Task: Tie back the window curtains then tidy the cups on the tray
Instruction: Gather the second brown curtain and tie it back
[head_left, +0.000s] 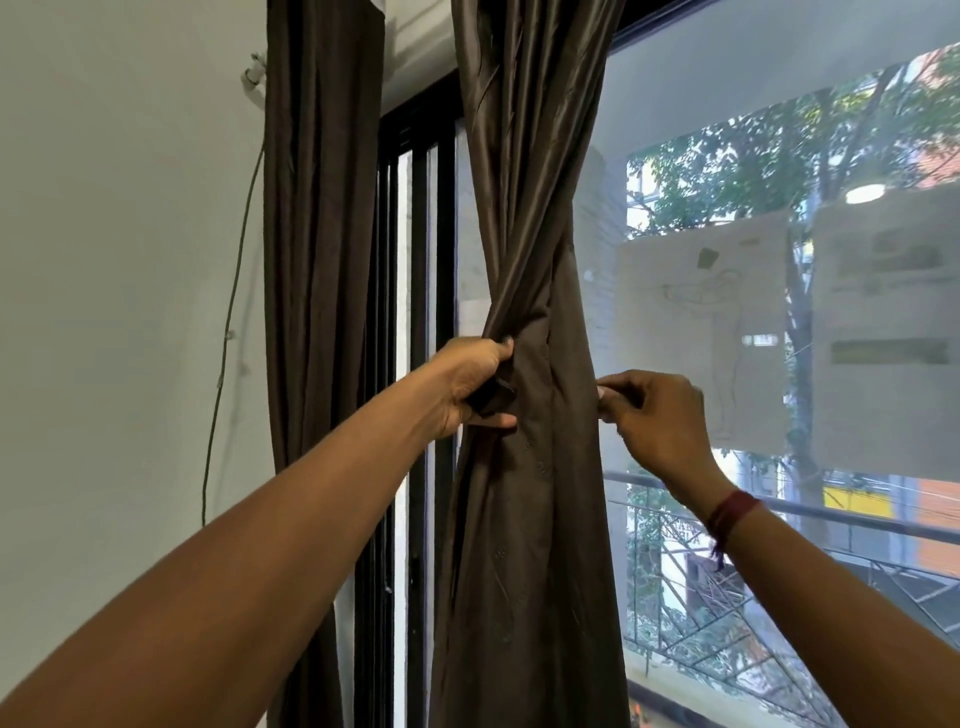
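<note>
A dark brown curtain (524, 234) hangs in front of the window, gathered and twisted into a narrow waist at mid height. My left hand (475, 382) grips a bunch of its fabric on the left side of that waist. My right hand (649, 410) pinches the curtain's right edge at about the same height, fingers closed on the cloth. A second brown curtain (319, 234) hangs straight against the wall to the left. No tray or cups are in view.
A black window frame (395, 312) stands between the two curtains. Sheets of paper (701, 332) are stuck on the large glass pane at right. A thin cable (228, 332) runs down the white wall, from a small bracket (254, 73).
</note>
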